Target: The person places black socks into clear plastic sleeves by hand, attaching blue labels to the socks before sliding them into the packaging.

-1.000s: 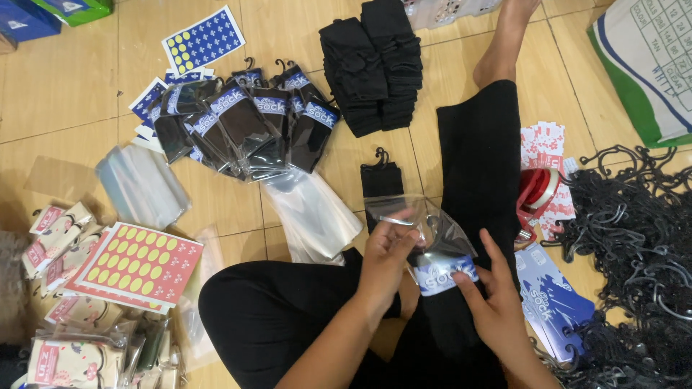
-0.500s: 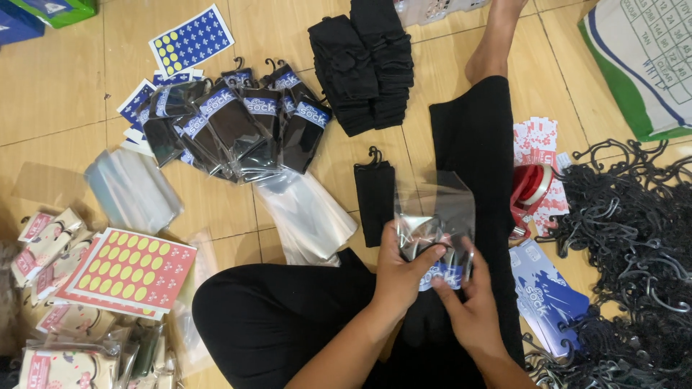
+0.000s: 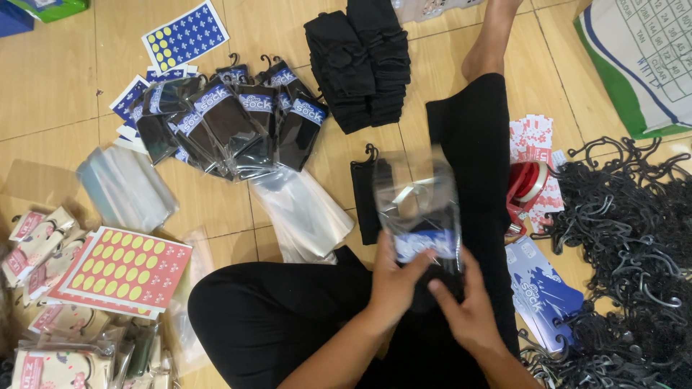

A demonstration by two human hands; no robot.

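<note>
The clear plastic sleeve now stands upright over the lap, lifted from its earlier slant. Left hand and right hand close their fingers on its lower end, black socks partly inside, beside another hooked pair.

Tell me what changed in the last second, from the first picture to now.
Both hands closed in together on the clear bag: the left hand grips its lower edge, the right hand pushes the dark sock in from below. The bag turned upright and its blue label now shows lower down. The packed socks, sticker sheet and hanger pile stayed put.
</note>
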